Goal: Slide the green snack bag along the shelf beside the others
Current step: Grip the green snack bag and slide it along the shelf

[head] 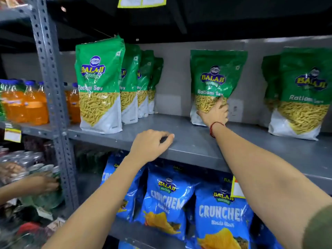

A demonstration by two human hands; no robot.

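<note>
A grey metal shelf (pixel 188 141) in a shop holds green snack bags. One green bag (pixel 215 81) stands alone in the middle, upright, apart from the row of green bags (pixel 115 83) on the left and the other green bags (pixel 301 94) on the right. The right hand (pixel 214 112) presses on its lower front, fingers spread. The left hand (pixel 150 144) rests on the shelf edge, fingers curled together. Blue chip bags (pixel 195 207) sit below. Orange drink bottles (pixel 27 103) stand far left.
</note>
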